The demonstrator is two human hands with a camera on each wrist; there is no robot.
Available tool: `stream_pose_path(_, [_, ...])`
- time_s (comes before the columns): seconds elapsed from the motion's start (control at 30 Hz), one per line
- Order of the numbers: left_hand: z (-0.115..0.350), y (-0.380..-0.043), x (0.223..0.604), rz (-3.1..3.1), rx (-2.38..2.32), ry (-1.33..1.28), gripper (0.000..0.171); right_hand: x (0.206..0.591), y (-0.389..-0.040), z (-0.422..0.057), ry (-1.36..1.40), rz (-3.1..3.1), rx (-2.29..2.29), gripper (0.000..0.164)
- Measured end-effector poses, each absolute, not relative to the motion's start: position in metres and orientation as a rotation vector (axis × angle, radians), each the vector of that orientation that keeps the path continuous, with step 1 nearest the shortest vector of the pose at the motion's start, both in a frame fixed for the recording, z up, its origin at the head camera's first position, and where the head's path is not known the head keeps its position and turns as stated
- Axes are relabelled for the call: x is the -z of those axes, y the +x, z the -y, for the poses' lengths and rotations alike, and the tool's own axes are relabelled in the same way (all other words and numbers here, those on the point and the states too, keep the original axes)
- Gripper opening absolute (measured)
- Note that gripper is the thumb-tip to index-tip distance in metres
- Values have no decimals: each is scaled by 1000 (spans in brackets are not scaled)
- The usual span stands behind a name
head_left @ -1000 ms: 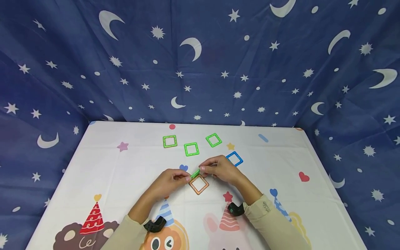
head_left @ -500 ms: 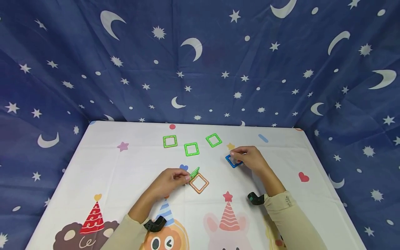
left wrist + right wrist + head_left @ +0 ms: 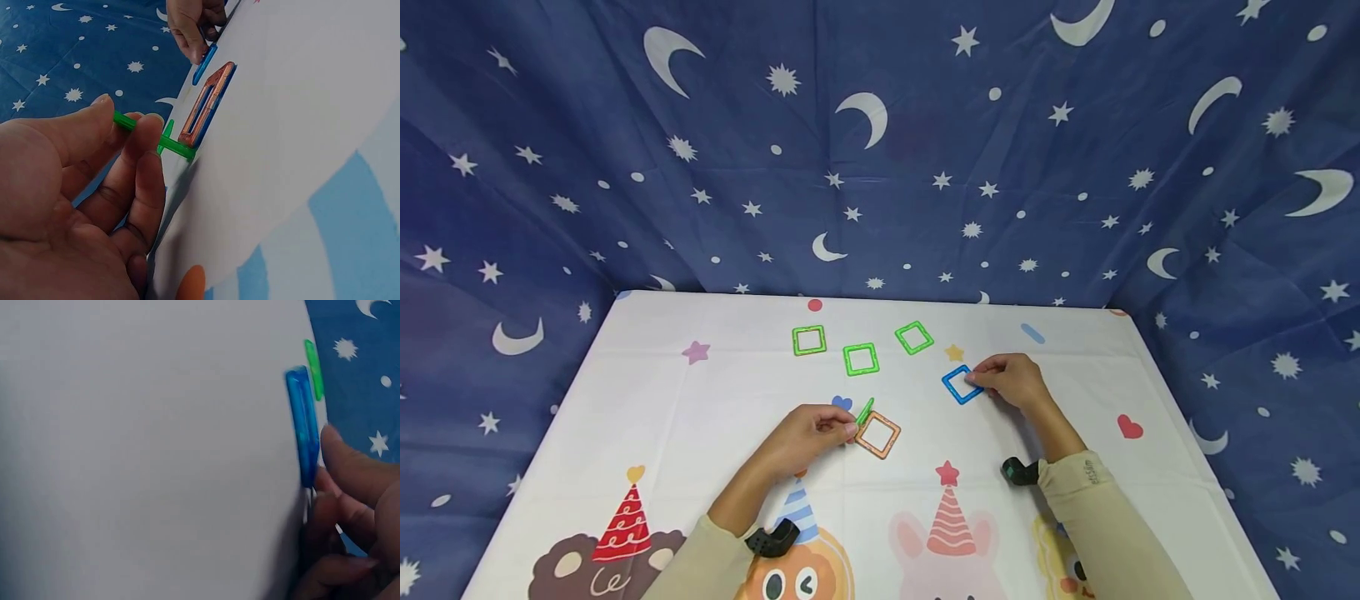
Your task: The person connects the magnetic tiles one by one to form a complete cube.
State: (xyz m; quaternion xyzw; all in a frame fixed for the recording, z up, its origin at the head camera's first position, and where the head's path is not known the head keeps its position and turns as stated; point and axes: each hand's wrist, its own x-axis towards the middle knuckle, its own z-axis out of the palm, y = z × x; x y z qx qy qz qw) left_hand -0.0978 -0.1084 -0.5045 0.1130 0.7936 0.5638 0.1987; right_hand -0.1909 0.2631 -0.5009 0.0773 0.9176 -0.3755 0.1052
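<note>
My left hand (image 3: pixel 812 433) pinches a green square magnetic tile (image 3: pixel 125 121) between thumb and fingers, holding it tilted up on edge. Its lower end meets the corner of an orange square frame tile (image 3: pixel 887 450); a blue layer shows along the orange tile's underside in the left wrist view. Farther right, my right hand (image 3: pixel 1011 382) pinches the right corner of a blue square frame tile (image 3: pixel 951 390), thumb on top and fingers below in the right wrist view (image 3: pixel 356 469). The blue tile is close over the white tablecloth.
Three green square frame tiles lie toward the back: a left one (image 3: pixel 795 342), a middle one (image 3: pixel 847 361) and a right one (image 3: pixel 901 337). The white cloth (image 3: pixel 700 417) has printed party animals. A dark blue star-patterned curtain (image 3: pixel 910 233) borders the table's far edge.
My right hand has left the green tile and moved right to the blue tile, now gripping its right corner. The left hand stays on the green tile; the orange tile has turned slightly.
</note>
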Motion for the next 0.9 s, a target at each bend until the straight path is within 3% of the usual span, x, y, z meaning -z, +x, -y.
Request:
stream_pose_path(0.4, [108, -99, 505, -2247, -1549, 297, 22, 494, -189, -252, 84, -2747, 880, 27])
stream_pose_path(0.9, [109, -98, 507, -2221, -1567, 280, 22, 481, -183, -217, 72, -2143, 1501, 30])
